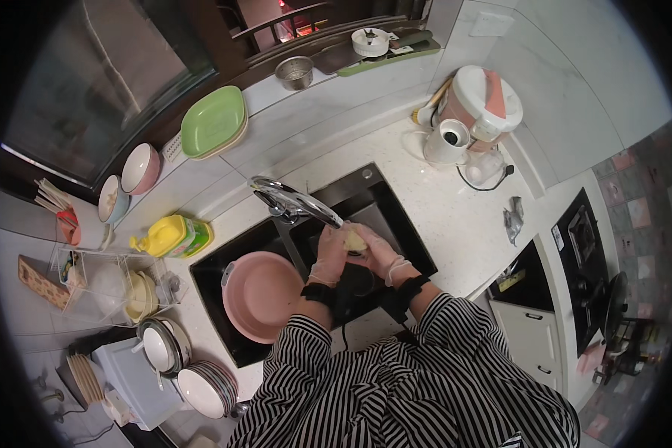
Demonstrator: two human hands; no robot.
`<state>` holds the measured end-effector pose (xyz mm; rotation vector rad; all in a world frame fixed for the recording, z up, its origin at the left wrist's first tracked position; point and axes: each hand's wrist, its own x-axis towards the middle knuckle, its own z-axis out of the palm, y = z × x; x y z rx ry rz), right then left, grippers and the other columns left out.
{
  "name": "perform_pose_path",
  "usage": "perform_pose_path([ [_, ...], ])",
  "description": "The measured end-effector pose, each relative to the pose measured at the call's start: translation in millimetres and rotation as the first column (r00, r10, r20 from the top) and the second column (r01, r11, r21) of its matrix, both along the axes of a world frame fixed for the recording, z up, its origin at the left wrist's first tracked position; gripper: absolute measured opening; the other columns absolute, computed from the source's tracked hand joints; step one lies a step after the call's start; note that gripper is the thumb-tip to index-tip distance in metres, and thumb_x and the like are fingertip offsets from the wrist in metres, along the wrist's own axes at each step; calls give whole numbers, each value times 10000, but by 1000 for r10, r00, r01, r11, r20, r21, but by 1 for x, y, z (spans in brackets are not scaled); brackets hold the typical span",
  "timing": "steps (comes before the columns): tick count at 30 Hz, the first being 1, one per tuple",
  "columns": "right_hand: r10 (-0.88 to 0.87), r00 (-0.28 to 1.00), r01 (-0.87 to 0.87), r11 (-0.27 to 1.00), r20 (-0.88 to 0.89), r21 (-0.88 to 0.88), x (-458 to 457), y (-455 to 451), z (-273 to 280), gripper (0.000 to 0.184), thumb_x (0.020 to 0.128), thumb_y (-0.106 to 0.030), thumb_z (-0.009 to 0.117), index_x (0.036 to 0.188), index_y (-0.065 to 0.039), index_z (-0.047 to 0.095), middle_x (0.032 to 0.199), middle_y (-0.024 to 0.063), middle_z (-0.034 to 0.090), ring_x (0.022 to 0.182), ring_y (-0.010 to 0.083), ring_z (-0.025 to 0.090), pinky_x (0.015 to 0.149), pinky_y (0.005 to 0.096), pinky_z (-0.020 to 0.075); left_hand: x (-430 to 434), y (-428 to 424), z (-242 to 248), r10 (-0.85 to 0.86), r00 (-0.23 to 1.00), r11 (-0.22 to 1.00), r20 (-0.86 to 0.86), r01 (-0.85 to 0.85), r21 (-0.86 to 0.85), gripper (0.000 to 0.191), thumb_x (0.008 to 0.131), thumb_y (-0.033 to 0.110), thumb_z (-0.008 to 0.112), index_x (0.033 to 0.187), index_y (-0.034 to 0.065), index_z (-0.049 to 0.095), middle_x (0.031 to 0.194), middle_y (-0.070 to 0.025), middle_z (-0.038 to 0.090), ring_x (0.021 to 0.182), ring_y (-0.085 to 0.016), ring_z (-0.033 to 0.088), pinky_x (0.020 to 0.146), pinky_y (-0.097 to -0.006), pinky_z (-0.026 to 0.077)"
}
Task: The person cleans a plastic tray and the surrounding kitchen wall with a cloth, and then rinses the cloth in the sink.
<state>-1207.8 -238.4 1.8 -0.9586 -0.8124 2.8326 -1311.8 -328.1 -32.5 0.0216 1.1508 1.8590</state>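
Observation:
Both hands wear thin clear gloves and meet under the spout of a chrome faucet [299,201]. Between them is a pale yellow lump [355,239], perhaps a sponge or a piece of food; its kind is not plain. My left hand [330,255] grips it from the left, partly behind the spout's tip. My right hand [382,255] closes on it from the right. They are over the right basin of a black double sink [414,235]. In the left basin sits a pink plastic basin [263,297], tilted a little.
Left of the sink stand a yellow-green detergent bottle [179,236], a wire dish rack [106,285] and stacked bowls [207,389]. Green trays [213,122] lie on the ledge. At the back right are a rice cooker [481,101], a white appliance [447,141] and a crumpled bag [513,220].

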Motion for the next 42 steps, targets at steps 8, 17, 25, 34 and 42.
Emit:
perform_pose_path([
  [8,204,976,-207,978,-73,-37,-15,20,-13,255,898,-238,641,1109,-124,553,1010,-27,590,884,72,562,740,233,477,-32,2,15,-800,-40,599,-599,-9,-800,303,921,84,437,1207,21,514,1147,-155,615,1045,-256,597,931,-337,447],
  [17,140,987,-161,835,-79,-526,-52,3,-5,132,894,-117,602,947,-15,536,762,17,549,514,44,486,329,132,290,-91,1,-13,-431,251,894,-867,-13,-448,453,951,185,490,1343,-31,420,1243,-192,563,1120,-318,554,953,-357,435],
  [25,161,986,-154,815,-36,-559,-52,6,3,303,954,-293,542,1045,-4,544,845,64,615,505,44,505,312,126,319,-108,14,-19,-174,847,971,-503,61,-233,496,961,142,505,1387,-56,348,1342,-180,474,1237,-206,455,1037,-271,362],
  [34,163,983,-184,880,-85,-439,-53,12,6,153,911,-106,580,983,22,539,707,-6,497,511,39,410,366,142,274,-119,15,-21,-323,742,926,-587,120,-358,545,935,236,579,1363,-53,404,1356,-179,483,1230,-230,467,1036,-295,348],
  [42,299,954,-293,943,16,-157,-47,2,36,183,870,-128,654,983,-34,545,761,-7,536,537,34,462,364,129,281,-161,-24,-53,-517,85,846,-852,-97,-524,519,904,267,560,1278,-75,448,1233,-237,537,1197,-391,480,1032,-378,370],
])
